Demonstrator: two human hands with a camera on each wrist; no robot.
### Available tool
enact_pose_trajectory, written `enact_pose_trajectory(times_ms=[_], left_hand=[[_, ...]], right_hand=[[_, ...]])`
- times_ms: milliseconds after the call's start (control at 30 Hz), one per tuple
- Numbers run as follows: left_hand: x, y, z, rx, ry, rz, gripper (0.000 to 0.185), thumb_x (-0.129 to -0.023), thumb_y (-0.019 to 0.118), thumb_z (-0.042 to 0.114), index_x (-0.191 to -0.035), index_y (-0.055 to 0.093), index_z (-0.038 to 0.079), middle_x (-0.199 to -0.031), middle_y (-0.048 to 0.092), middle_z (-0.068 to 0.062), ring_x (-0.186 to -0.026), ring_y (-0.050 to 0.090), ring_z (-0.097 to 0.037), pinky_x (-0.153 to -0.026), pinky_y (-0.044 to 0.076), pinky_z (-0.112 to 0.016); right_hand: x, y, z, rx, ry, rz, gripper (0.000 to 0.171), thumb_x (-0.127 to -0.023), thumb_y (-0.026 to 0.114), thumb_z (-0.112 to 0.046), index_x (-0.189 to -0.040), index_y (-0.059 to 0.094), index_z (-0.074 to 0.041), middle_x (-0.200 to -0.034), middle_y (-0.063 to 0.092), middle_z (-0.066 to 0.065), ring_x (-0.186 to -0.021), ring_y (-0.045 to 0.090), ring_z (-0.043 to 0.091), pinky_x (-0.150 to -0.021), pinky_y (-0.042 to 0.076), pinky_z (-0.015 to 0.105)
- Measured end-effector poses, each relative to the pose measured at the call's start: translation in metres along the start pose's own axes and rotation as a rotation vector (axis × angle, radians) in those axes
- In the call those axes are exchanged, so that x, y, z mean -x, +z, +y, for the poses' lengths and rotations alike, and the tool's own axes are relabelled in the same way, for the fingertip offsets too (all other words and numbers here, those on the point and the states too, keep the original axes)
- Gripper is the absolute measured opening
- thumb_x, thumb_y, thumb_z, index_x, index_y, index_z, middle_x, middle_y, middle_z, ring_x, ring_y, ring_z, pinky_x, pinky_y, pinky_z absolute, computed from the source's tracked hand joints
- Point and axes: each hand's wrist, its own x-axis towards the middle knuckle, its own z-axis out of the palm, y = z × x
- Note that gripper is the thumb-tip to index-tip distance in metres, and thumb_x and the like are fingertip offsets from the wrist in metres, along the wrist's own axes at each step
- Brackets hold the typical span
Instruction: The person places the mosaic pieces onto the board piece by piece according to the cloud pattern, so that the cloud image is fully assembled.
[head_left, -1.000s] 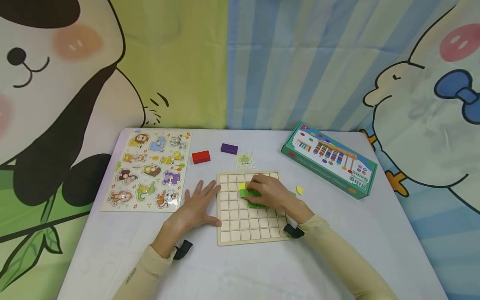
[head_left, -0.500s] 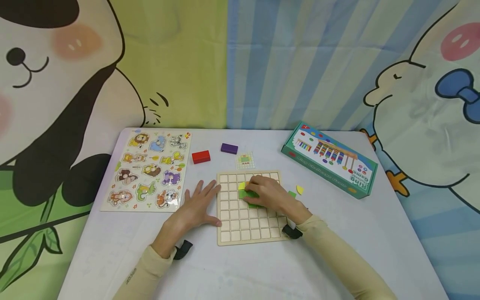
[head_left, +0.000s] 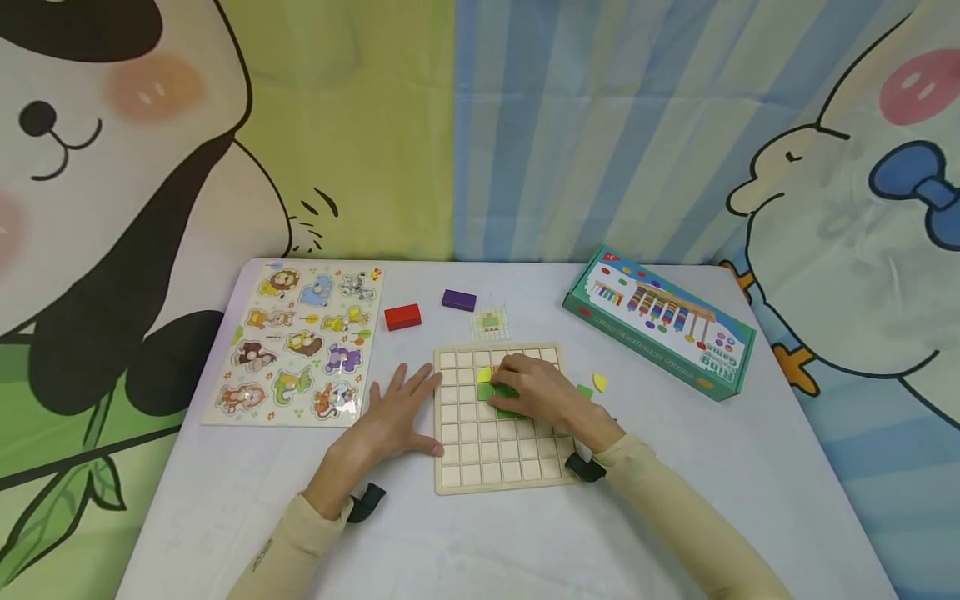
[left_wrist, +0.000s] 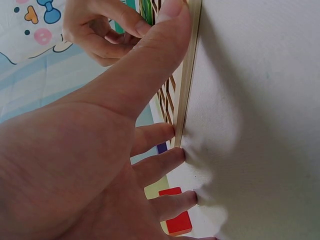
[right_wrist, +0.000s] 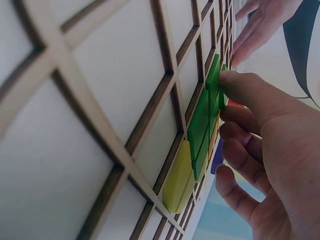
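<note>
My left hand (head_left: 390,417) lies with fingers spread at the left edge of the wooden grid board (head_left: 468,454). In the left wrist view its thumb and fingertips touch the board's side. Over the upper part of the board, my right hand (head_left: 536,387) pinches a small green tile (right_wrist: 222,95) between thumb and fingers, which hide much of it. Other green tiles (right_wrist: 200,117) and a yellow piece (right_wrist: 177,182) sit in the grid cells beside it. A further yellow piece (head_left: 483,375) lies at the group's upper left, with a bit of orange half hidden by the fingers.
Right of the board lie a loose yellow piece (head_left: 599,382) and a green tile (head_left: 584,391). Behind it are a small pattern card (head_left: 491,322), a red block (head_left: 402,317) and a purple block (head_left: 459,300). An animal puzzle board (head_left: 292,342) and a green game box (head_left: 660,321) flank it.
My right fingers have shifted slightly, and the green tile at the group's left, seemingly raised earlier, now looks flat in the grid. The left hand has stayed in place.
</note>
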Motion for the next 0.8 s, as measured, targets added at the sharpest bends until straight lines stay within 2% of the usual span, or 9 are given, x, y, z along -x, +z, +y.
enact_pose_trajectory(times_ms=[500, 633, 800], left_hand=[[0.003, 0.001, 0.002, -0.011, 0.013, -0.014, 0.117, -0.069, 0.090, 0.046, -0.161, 0.027, 0.013, -0.171, 0.016, -0.011, -0.156, 0.003, -0.047, -0.114, 0.005, -0.081], [0.003, -0.001, 0.002, -0.013, 0.019, -0.008, 0.116, -0.070, 0.090, 0.045, -0.162, 0.026, 0.013, -0.171, 0.016, -0.011, -0.156, 0.002, -0.047, -0.114, 0.004, -0.081], [0.002, -0.002, 0.001, -0.008, 0.009, -0.007, 0.117, -0.069, 0.091, 0.044, -0.162, 0.026, 0.013, -0.171, 0.015, -0.011, -0.156, 0.002, -0.047, -0.114, 0.003, -0.081]], right_hand=[[0.005, -0.002, -0.002, -0.027, 0.011, 0.014, 0.033, -0.085, 0.082, -0.035, -0.105, 0.078, -0.010, -0.102, 0.068, 0.000, -0.084, 0.059, 0.008, -0.071, 0.055, 0.024], [0.004, -0.007, 0.004, -0.040, 0.001, 0.052, 0.027, -0.085, 0.083, -0.032, -0.101, 0.078, -0.010, -0.097, 0.067, -0.001, -0.081, 0.059, 0.008, -0.069, 0.054, 0.024], [0.013, -0.019, 0.017, -0.061, 0.053, 0.077, 0.024, -0.085, 0.084, -0.026, -0.100, 0.079, -0.008, -0.095, 0.068, 0.002, -0.081, 0.061, 0.011, -0.066, 0.055, 0.026]])
